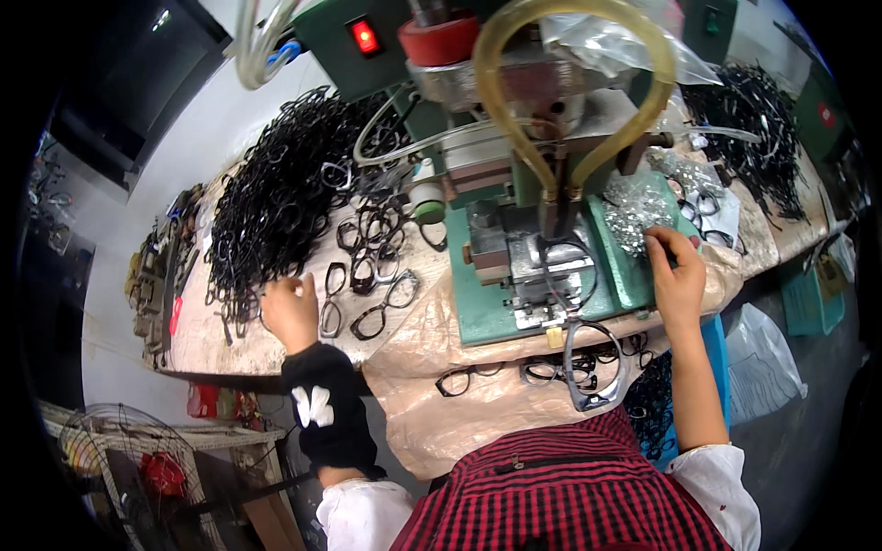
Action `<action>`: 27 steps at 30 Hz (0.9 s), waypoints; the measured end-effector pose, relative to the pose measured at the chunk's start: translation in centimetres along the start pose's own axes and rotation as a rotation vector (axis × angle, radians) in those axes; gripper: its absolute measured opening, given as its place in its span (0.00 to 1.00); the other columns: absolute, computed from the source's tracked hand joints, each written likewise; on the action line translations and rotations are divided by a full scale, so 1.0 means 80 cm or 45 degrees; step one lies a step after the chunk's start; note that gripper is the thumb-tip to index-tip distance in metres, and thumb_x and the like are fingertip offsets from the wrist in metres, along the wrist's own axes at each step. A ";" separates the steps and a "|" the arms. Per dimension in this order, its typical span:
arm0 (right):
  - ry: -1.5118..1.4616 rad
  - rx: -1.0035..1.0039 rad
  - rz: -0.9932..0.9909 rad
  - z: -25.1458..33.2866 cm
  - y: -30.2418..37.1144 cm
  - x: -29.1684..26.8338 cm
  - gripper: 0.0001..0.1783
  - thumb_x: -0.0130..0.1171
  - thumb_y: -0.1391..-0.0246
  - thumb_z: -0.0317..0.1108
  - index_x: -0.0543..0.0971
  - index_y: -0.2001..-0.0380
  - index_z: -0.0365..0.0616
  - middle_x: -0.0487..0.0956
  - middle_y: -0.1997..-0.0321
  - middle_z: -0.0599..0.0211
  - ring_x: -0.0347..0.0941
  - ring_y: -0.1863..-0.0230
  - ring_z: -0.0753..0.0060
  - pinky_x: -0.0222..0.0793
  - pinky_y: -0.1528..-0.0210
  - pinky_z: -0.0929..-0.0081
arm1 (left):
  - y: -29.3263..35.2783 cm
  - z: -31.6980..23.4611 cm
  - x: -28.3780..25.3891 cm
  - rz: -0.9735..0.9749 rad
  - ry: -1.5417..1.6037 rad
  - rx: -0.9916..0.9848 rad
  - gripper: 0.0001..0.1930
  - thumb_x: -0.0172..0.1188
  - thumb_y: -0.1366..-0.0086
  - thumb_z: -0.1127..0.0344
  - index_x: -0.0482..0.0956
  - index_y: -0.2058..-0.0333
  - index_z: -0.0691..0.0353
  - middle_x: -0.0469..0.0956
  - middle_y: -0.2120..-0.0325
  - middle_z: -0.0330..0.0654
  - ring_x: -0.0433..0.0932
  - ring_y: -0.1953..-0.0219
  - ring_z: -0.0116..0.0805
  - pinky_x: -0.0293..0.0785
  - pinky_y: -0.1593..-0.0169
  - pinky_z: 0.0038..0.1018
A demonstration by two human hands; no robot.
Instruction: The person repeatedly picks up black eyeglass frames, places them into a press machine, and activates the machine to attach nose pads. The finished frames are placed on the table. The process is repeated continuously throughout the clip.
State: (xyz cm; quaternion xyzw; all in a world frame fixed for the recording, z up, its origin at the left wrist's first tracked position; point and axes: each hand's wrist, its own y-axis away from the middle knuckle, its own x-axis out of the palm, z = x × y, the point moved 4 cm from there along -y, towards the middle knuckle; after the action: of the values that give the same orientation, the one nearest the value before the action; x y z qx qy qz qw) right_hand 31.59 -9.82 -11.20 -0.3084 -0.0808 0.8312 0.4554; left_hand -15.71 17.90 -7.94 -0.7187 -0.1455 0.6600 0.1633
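Note:
My left hand [290, 312], in a black sleeve cover, curls at the lower edge of a large heap of black eyeglass frames [285, 174]; what its fingers hold, if anything, is hidden. With thumb and finger pinched together, my right hand [680, 275] is at a pile of tiny shiny metal parts [636, 209] on a green tray. Anything in that pinch is too small to make out. Between the hands stands a green bench machine [441, 308] with a metal fixture [551, 286]. A dark eyeglass frame [614, 390] hangs at the fixture's front edge.
Several loose frames [372, 321] lie on the worktable [248, 354] left of the machine. More frames [455, 384] rest on brown paper [418, 422] before me. A yellowish hose [663, 55] loops over the fixture. Another dark heap [749, 129] lies far right, above a green crate [813, 298].

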 end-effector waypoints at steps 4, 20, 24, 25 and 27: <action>0.171 -0.010 0.002 -0.008 0.011 -0.015 0.08 0.66 0.50 0.24 0.84 0.65 0.38 0.83 0.66 0.59 0.79 0.65 0.63 0.72 0.58 0.71 | 0.017 0.038 0.107 0.122 -0.178 -0.136 0.17 0.62 0.41 0.53 0.87 0.69 0.63 0.81 0.63 0.53 0.77 0.58 0.55 0.74 0.52 0.46; -0.813 -0.023 0.270 0.145 -0.021 0.046 0.22 0.65 0.52 0.23 0.77 0.51 0.33 0.81 0.61 0.68 0.76 0.58 0.80 0.71 0.51 0.78 | 0.084 -0.159 -0.005 0.059 2.026 0.081 0.04 0.56 0.28 0.72 0.73 0.57 0.62 0.77 0.62 0.39 0.77 0.62 0.27 0.78 0.56 0.27; -1.065 0.161 0.357 0.145 -0.015 0.051 0.24 0.65 0.50 0.21 0.74 0.48 0.33 0.81 0.62 0.70 0.75 0.58 0.82 0.70 0.53 0.82 | 0.089 -0.211 -0.117 -0.251 2.371 0.565 0.07 0.51 0.28 0.74 0.73 0.53 0.61 0.76 0.58 0.47 0.78 0.55 0.36 0.79 0.55 0.34; -1.168 0.209 0.420 0.150 -0.014 0.055 0.24 0.65 0.49 0.21 0.73 0.47 0.34 0.81 0.63 0.70 0.75 0.59 0.83 0.70 0.54 0.83 | 0.085 -0.217 -0.150 -0.150 2.412 0.850 0.08 0.51 0.28 0.74 0.72 0.52 0.61 0.75 0.56 0.47 0.76 0.54 0.38 0.79 0.52 0.38; -1.227 0.286 0.426 0.160 -0.010 0.062 0.25 0.64 0.48 0.21 0.72 0.45 0.34 0.81 0.64 0.69 0.75 0.60 0.84 0.70 0.54 0.83 | 0.079 -0.250 -0.186 -0.208 2.280 1.068 0.09 0.51 0.28 0.75 0.72 0.52 0.62 0.74 0.55 0.47 0.76 0.54 0.38 0.79 0.51 0.39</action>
State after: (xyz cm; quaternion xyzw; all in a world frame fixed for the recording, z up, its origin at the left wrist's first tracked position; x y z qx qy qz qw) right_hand 22.69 -3.51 -2.83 0.1514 -0.1413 0.9437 0.2578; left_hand 2.85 5.04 4.27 -0.8238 0.2278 -0.1419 0.4993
